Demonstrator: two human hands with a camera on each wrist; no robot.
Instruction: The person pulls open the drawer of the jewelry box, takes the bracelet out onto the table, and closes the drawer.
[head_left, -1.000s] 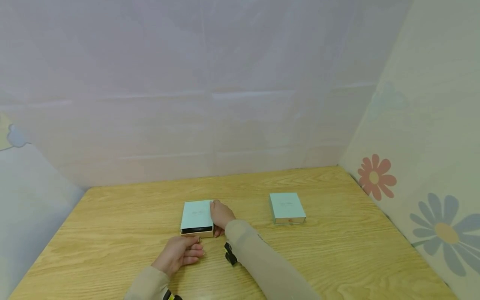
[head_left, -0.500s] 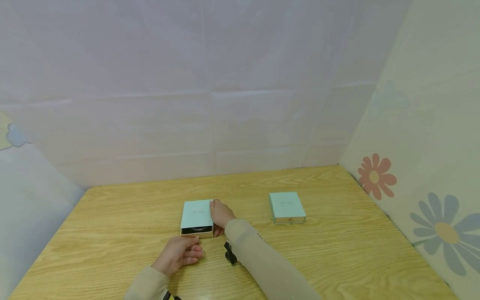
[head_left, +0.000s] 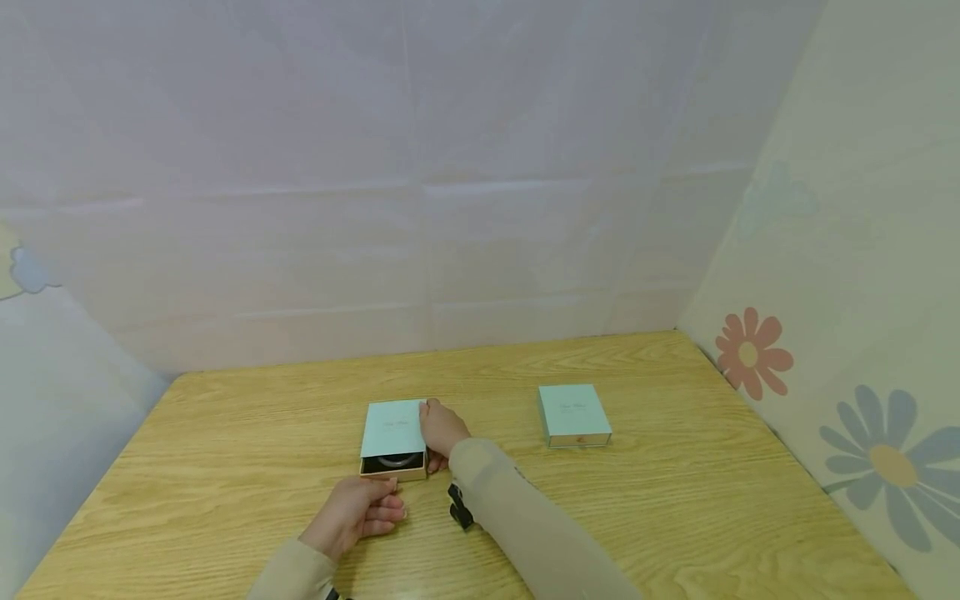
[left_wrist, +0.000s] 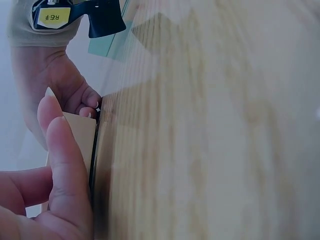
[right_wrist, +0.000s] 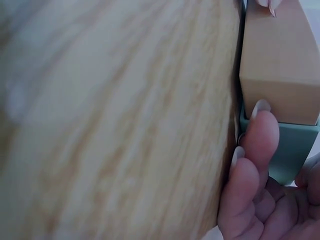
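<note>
A pale mint drawer box (head_left: 393, 427) stands left of the table's middle, its cream drawer (head_left: 405, 475) slid partway out toward me. Part of a dark, shiny ring-shaped thing (head_left: 397, 460) shows in the black interior; the sleeve covers the rest. At the drawer's front, my left hand (head_left: 354, 510) pinches with thumb and forefinger; what lies between the fingertips is hidden. My right hand (head_left: 444, 432) grips the sleeve's right side, thumb near the top edge. In the right wrist view, its fingers (right_wrist: 262, 132) lie against the side, by the drawer's corner (right_wrist: 280, 95).
A second mint box (head_left: 575, 412), fully slid in, stands to the right, with a small brown mark on its cream front. Patterned walls border the wooden table (head_left: 675, 500) at the back and sides. A black wrist mount (left_wrist: 107, 17) sits on my right sleeve.
My left hand has shifted slightly toward me, and the drawer has come out a little further. More of the ring-shaped thing shows. My right hand and the sleeve have stayed in place.
</note>
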